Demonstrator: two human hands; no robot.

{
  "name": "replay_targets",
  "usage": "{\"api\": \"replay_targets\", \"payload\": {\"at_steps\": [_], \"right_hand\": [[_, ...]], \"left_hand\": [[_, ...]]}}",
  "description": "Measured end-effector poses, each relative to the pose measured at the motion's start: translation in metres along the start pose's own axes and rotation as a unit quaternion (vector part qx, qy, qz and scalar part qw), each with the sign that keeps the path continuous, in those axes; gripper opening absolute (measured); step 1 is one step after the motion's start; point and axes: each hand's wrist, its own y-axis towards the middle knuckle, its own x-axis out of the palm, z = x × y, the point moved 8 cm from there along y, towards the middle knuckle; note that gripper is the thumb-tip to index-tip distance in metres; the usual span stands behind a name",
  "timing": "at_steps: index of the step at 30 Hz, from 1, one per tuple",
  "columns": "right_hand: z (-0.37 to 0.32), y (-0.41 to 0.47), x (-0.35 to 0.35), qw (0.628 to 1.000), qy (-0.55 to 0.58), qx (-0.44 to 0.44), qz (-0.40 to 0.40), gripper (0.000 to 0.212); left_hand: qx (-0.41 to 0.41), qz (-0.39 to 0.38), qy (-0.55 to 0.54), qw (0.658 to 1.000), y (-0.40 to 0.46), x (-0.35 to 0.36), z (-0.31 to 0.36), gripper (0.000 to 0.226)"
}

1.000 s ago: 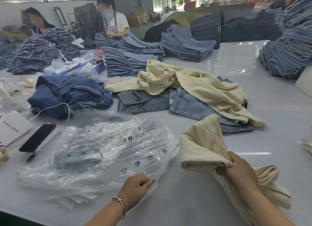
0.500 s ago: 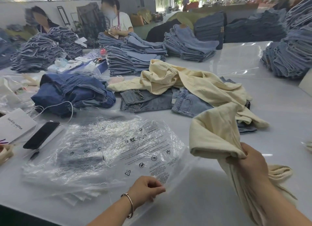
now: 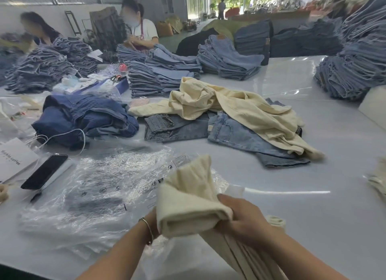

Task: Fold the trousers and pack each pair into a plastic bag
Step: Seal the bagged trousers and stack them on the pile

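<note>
- The white table (image 3: 313,217) carried the work; its slick surface could have let loose film slide away from a one-handed push.
- The stack of plastic bags (image 3: 87,198) lay at front left, so several mouths might have lifted together, or none opened.
- The folded cream trousers (image 3: 188,202) were raised over the stack's right edge; the fold looked liable to spring open (bulky cloth, narrow mouth).
- The right hand (image 3: 244,219) gripped the bundle, fingers curled round its near end.
- The left hand (image 3: 153,221) sat mostly hidden behind the trousers; its grip could not be told.
</note>
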Motion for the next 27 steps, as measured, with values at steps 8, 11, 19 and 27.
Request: {"api": "replay_targets", "payload": {"at_steps": [8,11,19,27], "right_hand": [[0.009,-0.022,0.025,0.985,-0.154,-0.057,-0.049,0.033],[0.001,-0.022,0.042,0.967,-0.225,-0.091,-0.074,0.038],[0.019,-0.006,0.023,0.987,-0.152,0.048,0.013,0.044],[0.031,0.011,0.003,0.980,-0.080,0.165,0.072,0.019]], "left_hand": [[0.081,0.113,0.007,0.990,0.001,-0.049,0.038,0.008],[0.154,0.086,0.073,0.982,-0.006,-0.024,0.074,0.006],[0.316,0.048,0.309,0.896,-0.055,0.039,0.120,0.018],[0.406,0.039,0.411,0.815,-0.082,0.079,0.130,0.010]]}}
